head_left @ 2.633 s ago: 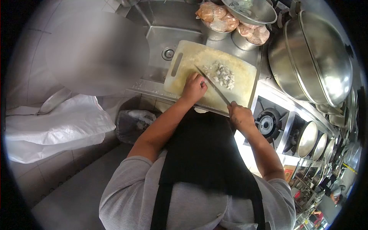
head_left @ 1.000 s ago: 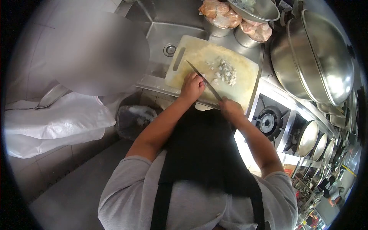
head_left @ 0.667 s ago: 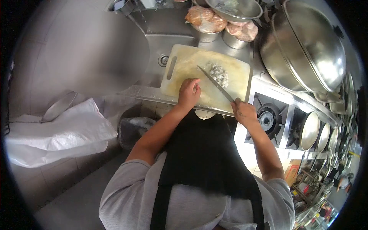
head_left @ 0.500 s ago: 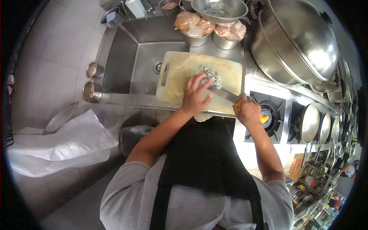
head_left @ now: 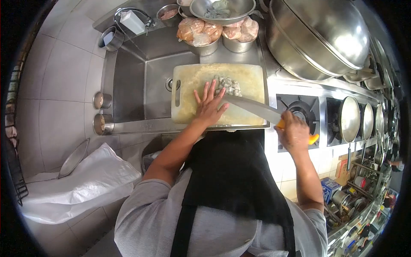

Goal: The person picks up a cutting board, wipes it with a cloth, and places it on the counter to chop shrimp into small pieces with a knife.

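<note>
A pale yellowed cutting board (head_left: pixel 248 77) bridges the right part of the sink. Greyish, wet-looking chopped pieces (head_left: pixel 229 86) lie in a small heap on it. My left hand (head_left: pixel 209 106) rests over the board with its fingers spread, fingertips beside the heap and holding nothing. Wrapped around the orange-yellow handle of a large kitchen knife (head_left: pixel 252 107) is my right hand (head_left: pixel 294 132), to the right of the board. The blade reaches leftward across the board, its tip end near my left fingers and just below the heap.
Behind the board stand a metal bowl (head_left: pixel 222 12) and pots of bagged meat (head_left: pixel 201 32). A large lidded steel pot (head_left: pixel 317 43) is at the back right, beside a gas burner (head_left: pixel 299 112) and pans (head_left: pixel 349 120). The sink basin (head_left: pixel 128 81) lies left, near small metal cups (head_left: pixel 102 124).
My right hand has drawn back to the right and toward me, showing more of the blade. My left hand lies flatter with fingers more spread. The whole view has shifted slightly.
</note>
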A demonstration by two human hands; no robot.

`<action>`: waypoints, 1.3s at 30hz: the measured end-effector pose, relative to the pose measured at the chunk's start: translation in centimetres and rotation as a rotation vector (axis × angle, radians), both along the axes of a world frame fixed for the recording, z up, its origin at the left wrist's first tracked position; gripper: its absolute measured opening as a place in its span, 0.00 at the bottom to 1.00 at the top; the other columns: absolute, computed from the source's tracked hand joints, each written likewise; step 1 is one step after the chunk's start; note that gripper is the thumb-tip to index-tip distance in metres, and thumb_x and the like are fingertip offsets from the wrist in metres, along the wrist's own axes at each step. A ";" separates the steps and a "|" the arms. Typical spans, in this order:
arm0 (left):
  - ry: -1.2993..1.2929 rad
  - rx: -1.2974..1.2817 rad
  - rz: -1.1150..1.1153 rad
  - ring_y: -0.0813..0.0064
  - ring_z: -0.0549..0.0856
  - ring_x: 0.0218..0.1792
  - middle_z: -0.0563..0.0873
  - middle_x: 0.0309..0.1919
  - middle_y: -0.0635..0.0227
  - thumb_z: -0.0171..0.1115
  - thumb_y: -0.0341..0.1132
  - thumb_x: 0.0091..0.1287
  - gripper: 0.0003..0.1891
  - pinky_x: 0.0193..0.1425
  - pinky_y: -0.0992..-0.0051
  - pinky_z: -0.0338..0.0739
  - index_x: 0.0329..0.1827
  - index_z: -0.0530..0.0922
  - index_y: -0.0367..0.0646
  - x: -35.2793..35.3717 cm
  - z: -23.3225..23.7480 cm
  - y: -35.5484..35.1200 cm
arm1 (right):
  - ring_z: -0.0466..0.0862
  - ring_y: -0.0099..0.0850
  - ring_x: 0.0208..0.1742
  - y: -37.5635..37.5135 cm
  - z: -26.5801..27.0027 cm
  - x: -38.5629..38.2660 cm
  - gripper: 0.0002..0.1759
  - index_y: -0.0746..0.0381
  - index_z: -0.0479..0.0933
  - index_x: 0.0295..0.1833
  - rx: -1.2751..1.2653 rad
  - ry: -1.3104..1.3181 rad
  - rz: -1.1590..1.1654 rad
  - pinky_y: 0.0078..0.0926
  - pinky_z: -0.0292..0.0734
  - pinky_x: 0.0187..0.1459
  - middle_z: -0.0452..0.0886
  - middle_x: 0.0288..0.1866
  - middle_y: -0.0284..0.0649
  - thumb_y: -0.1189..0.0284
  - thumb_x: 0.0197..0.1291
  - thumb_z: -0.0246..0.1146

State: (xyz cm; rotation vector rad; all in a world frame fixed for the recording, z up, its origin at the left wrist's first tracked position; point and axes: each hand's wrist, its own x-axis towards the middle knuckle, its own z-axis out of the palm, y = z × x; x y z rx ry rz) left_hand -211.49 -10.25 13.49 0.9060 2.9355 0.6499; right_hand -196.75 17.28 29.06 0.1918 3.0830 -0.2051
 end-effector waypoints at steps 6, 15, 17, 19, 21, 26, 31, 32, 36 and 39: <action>-0.069 0.574 0.000 0.56 0.81 0.55 0.83 0.53 0.57 0.61 0.32 0.70 0.15 0.58 0.60 0.75 0.58 0.83 0.40 -3.2 3.8 -1.0 | 0.88 0.47 0.35 1.0 0.9 1.3 0.17 0.60 0.76 0.44 -0.251 -0.207 -0.153 0.42 0.80 0.36 0.86 0.32 0.47 0.65 0.56 0.74; -0.185 0.679 0.025 0.77 0.85 0.48 0.85 0.48 0.71 0.67 0.32 0.68 0.16 0.46 0.76 0.79 0.59 0.84 0.49 -8.5 13.7 -0.1 | 0.87 0.53 0.39 -4.5 -3.8 -1.0 0.18 0.63 0.77 0.45 -0.506 -0.382 -0.047 0.46 0.80 0.43 0.86 0.32 0.52 0.59 0.63 0.69; -0.088 0.689 -0.046 0.75 0.85 0.47 0.85 0.48 0.69 0.67 0.30 0.67 0.15 0.40 0.75 0.80 0.57 0.84 0.46 -10.2 15.5 0.2 | 0.87 0.54 0.39 -4.1 -3.3 -0.6 0.18 0.63 0.78 0.45 -0.495 -0.310 -0.098 0.47 0.80 0.42 0.85 0.31 0.52 0.59 0.64 0.68; 0.032 0.715 -0.117 0.71 0.86 0.44 0.86 0.45 0.64 0.67 0.28 0.64 0.14 0.37 0.72 0.82 0.53 0.86 0.43 -12.4 17.8 0.9 | 0.87 0.54 0.38 -3.1 -3.3 0.0 0.18 0.62 0.78 0.46 -0.451 -0.267 -0.133 0.47 0.80 0.42 0.85 0.31 0.52 0.59 0.64 0.68; 0.151 0.674 -0.125 0.69 0.87 0.43 0.86 0.42 0.63 0.68 0.28 0.64 0.12 0.39 0.71 0.83 0.51 0.86 0.43 -16.7 19.8 2.0 | 0.87 0.54 0.37 -2.6 -3.0 0.5 0.17 0.62 0.78 0.46 -0.408 -0.238 -0.170 0.48 0.80 0.42 0.86 0.31 0.51 0.59 0.64 0.68; 0.040 0.417 -0.141 0.68 0.88 0.41 0.91 0.42 0.61 0.70 0.30 0.63 0.13 0.49 0.72 0.81 0.50 0.87 0.42 -30.3 19.6 7.1 | 0.86 0.55 0.35 -3.8 -2.6 1.5 0.18 0.59 0.78 0.46 -0.447 -0.234 -0.155 0.50 0.80 0.39 0.86 0.31 0.51 0.57 0.62 0.69; 0.050 0.114 0.009 0.58 0.87 0.52 0.89 0.51 0.57 0.67 0.28 0.62 0.16 0.57 0.64 0.80 0.53 0.86 0.45 -39.5 15.3 12.4 | 0.86 0.55 0.37 -6.0 -2.6 2.3 0.18 0.59 0.78 0.46 -0.467 -0.214 -0.169 0.49 0.80 0.41 0.85 0.32 0.53 0.57 0.61 0.70; 0.069 0.050 -0.002 0.56 0.86 0.56 0.88 0.54 0.55 0.65 0.27 0.61 0.17 0.60 0.61 0.79 0.54 0.86 0.45 -39.8 15.4 13.0 | 0.86 0.55 0.38 -6.4 -2.4 2.4 0.18 0.59 0.78 0.46 -0.471 -0.231 -0.191 0.49 0.80 0.41 0.85 0.32 0.52 0.57 0.61 0.70; 0.074 -0.231 -0.062 0.56 0.85 0.59 0.86 0.55 0.52 0.65 0.27 0.59 0.18 0.64 0.61 0.78 0.54 0.85 0.46 -39.1 16.6 14.4 | 0.86 0.55 0.38 -6.7 -2.9 3.4 0.18 0.58 0.78 0.46 -0.451 -0.288 -0.236 0.49 0.80 0.41 0.86 0.34 0.51 0.57 0.61 0.70; 0.070 -0.367 -0.072 0.55 0.85 0.57 0.87 0.53 0.53 0.68 0.31 0.57 0.16 0.61 0.60 0.79 0.49 0.86 0.45 -37.9 18.2 14.6 | 0.86 0.52 0.39 -6.8 -3.3 3.9 0.19 0.58 0.78 0.45 -0.471 -0.281 -0.272 0.48 0.80 0.43 0.86 0.33 0.50 0.56 0.60 0.71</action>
